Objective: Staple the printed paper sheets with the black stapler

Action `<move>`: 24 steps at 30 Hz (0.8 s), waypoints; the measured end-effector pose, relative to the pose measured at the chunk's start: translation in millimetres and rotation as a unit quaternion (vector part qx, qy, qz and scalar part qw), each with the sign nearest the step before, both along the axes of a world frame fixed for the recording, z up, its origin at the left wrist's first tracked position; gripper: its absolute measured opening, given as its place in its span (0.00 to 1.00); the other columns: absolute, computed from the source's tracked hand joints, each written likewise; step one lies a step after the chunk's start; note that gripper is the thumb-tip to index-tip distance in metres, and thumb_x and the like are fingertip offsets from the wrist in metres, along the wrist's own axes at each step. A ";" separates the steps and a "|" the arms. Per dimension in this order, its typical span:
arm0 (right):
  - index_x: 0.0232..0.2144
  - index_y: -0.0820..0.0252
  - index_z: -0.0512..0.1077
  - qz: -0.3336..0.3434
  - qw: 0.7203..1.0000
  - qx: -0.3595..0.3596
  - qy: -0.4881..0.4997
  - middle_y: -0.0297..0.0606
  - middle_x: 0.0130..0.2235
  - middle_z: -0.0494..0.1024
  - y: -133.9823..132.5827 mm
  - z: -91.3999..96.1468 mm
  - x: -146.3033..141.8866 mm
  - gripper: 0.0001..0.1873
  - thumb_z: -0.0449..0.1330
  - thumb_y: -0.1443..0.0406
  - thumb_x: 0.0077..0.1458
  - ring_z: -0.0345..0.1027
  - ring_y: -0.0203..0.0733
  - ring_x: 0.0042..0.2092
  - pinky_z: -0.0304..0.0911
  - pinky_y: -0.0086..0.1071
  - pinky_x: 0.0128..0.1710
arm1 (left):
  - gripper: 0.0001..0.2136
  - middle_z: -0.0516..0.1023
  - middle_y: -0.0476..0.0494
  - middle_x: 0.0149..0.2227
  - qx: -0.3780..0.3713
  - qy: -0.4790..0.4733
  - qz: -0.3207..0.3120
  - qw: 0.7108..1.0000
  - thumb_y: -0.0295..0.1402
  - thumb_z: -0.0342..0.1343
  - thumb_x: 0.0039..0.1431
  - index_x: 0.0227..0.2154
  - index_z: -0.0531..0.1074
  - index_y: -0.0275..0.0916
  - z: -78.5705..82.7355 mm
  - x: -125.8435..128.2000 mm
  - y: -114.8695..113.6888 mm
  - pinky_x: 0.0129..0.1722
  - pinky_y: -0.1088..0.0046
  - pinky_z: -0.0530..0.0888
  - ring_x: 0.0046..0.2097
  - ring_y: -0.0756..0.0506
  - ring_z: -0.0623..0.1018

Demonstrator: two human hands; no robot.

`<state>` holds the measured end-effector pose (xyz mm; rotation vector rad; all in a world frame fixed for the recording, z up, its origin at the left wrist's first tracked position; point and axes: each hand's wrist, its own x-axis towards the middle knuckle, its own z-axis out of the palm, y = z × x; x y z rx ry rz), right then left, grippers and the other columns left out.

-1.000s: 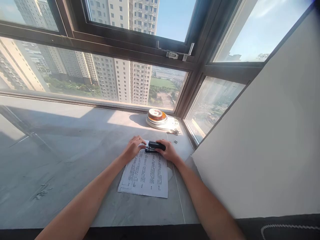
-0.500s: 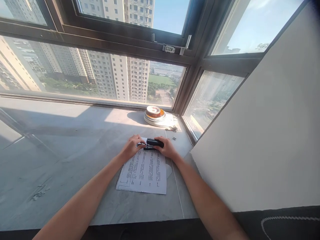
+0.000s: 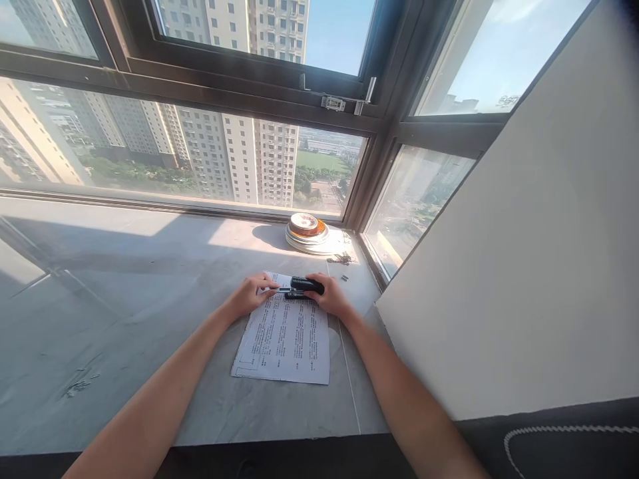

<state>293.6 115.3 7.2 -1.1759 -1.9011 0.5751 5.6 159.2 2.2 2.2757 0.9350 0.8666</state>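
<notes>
My right hand (image 3: 331,297) grips a black stapler (image 3: 306,286) from its right end, thumb below and fingers over the top. The stapler lies across the upper part of a printed sheet of paper (image 3: 284,349). From the stapler's left end sticks out a thin metal slide (image 3: 283,290). The fingers of my left hand (image 3: 247,295) are pinched on the slide's outer end, just above the sheet's upper left part. Whether staples sit inside the stapler cannot be made out.
Past the stapler stand stacked round rolls (image 3: 305,233), perhaps tape, by the window. Small dark scraps (image 3: 340,259) and a staple strip (image 3: 345,277) lie nearby. Loose metal bits (image 3: 78,386) lie at the left of the grey stone ledge (image 3: 150,319). A white wall (image 3: 524,266) rises at right.
My left hand has moved left, away from the stapler's body, and more of the metal slide shows between them. The right hand keeps its grip on the stapler.
</notes>
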 end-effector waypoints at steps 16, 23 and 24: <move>0.47 0.56 0.79 0.107 0.993 0.036 0.045 0.36 0.37 0.78 -18.4 5.6 -22.8 0.17 0.70 0.62 0.54 0.71 0.43 0.41 0.65 0.35 0.44 | 0.25 0.77 0.46 0.39 -0.061 -0.069 -0.084 0.992 0.50 0.73 0.46 0.46 0.82 0.45 12.1 12.3 -5.0 0.43 0.67 0.67 0.39 0.45 0.69; 0.48 0.56 0.79 0.067 0.997 -0.013 0.027 0.37 0.40 0.79 -36.5 5.3 -64.1 0.21 0.72 0.63 0.51 0.74 0.44 0.41 0.67 0.36 0.47 | 0.27 0.71 0.45 0.29 -0.149 -0.359 0.016 0.921 0.59 0.51 0.65 0.33 0.77 0.38 11.3 2.1 8.7 0.34 0.69 0.66 0.32 0.47 0.67; 0.48 0.56 0.79 0.064 0.998 -0.019 0.015 0.37 0.41 0.80 -39.4 4.9 -68.8 0.20 0.72 0.63 0.51 0.74 0.44 0.42 0.67 0.36 0.48 | 0.26 0.69 0.46 0.26 -0.160 -0.394 0.038 0.904 0.58 0.50 0.66 0.27 0.73 0.39 12.1 1.4 9.0 0.33 0.69 0.67 0.30 0.48 0.66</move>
